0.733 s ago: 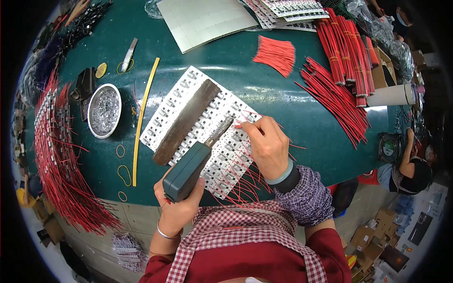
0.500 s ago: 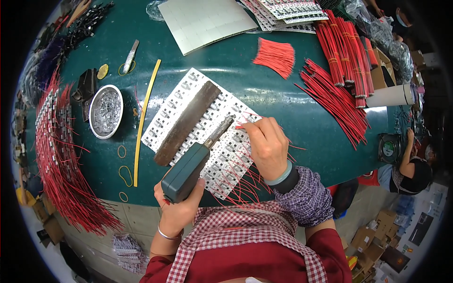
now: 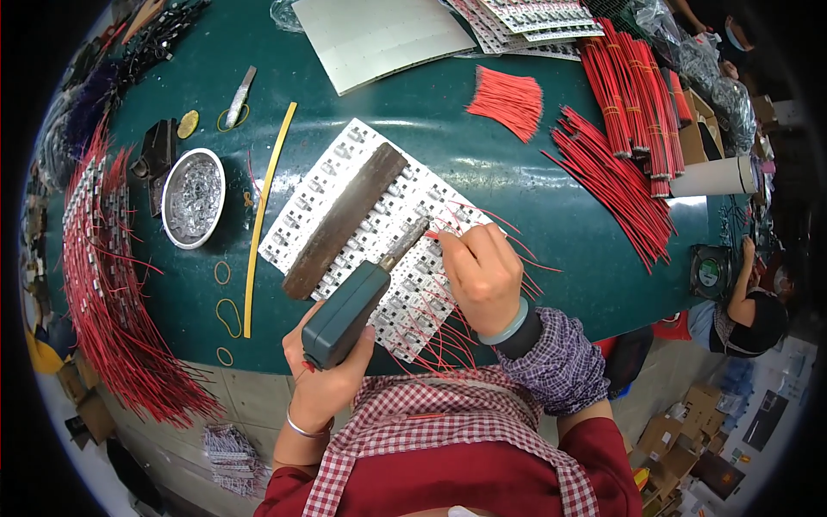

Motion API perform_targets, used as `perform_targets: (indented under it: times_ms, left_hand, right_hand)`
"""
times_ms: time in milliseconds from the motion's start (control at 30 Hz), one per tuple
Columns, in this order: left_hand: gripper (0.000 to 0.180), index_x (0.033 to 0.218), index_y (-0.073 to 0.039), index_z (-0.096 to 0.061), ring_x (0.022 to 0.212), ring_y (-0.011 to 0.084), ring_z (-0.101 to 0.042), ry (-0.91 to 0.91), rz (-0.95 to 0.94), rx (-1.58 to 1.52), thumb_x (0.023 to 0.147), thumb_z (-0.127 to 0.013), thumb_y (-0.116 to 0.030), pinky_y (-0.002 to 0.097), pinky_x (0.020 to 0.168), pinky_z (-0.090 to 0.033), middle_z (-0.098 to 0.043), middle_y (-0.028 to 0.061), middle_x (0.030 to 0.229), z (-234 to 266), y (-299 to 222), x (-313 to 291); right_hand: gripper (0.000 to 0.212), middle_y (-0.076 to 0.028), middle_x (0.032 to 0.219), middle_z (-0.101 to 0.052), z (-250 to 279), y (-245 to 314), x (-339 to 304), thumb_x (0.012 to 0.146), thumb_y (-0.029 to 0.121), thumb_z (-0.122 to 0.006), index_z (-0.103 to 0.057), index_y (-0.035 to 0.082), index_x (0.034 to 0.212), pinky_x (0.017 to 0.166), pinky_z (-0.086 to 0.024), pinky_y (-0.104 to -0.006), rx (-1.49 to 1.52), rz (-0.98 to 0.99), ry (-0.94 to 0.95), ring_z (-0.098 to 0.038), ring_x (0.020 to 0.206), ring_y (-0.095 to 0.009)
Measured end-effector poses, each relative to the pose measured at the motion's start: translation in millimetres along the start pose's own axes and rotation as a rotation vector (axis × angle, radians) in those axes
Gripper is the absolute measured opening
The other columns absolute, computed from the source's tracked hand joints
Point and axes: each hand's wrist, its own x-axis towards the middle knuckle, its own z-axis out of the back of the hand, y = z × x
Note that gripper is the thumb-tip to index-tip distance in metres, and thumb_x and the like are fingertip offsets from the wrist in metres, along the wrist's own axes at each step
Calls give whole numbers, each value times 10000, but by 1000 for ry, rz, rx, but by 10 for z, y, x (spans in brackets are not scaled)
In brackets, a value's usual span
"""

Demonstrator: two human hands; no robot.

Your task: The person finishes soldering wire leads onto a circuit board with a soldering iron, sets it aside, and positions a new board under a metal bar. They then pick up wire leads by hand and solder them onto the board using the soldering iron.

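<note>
My left hand (image 3: 330, 386) is wrapped around a soldering gun (image 3: 347, 312) with a dark green body, its metal tip pointing up and right. A pinch of my right hand's (image 3: 484, 280) thumb and fingers holds a red wire (image 3: 437, 233), whose end is by the gun's tip. Both meet over a white circuit board panel (image 3: 355, 143) covered with small components. Across the panel lies a dark metal bar (image 3: 345, 220). Several red wires (image 3: 431, 345) trail from the panel's near right side toward my checked apron. The exact joint under the tip is too small to make out.
A white bowl of shiny scraps (image 3: 166, 200), a yellow strip (image 3: 270, 220) and rubber bands (image 3: 228, 317) lie left. Wired pieces (image 3: 129, 327) hang over the left edge. Red wire bundles (image 3: 633, 95) and stacked panels (image 3: 530, 21) sit far right. Another person (image 3: 754, 319) works at right.
The gun's tip and my right hand have shifted slightly nearer to me over the panel. My right hand keeps its pinch, and the left keeps its grip on the soldering gun.
</note>
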Motion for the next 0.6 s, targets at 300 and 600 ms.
perform_targets:
  times_ms: [300, 600]
  left_hand:
    - [126, 871, 36, -681, 608, 119, -559, 50, -59, 132, 760, -738, 28, 269, 559, -438, -609, 63, 744, 39, -14, 20]
    - [152, 888, 30, -698, 614, 121, -590, 19, -41, 95, 754, -761, -5, 273, 569, -462, -653, 79, 753, 17, -50, 25]
  right_hand:
    - [218, -86, 788, -510, -10, 29, 14, 743, 23, -674, -671, -18, 957, 605, -469, -362, 18, -11, -1, -543, 733, -250]
    - [229, -91, 798, -502, -27, 6, -12, 741, 23, -664, -660, -16, 967, 608, -466, -361, -2, 2, 9, -538, 741, -254]
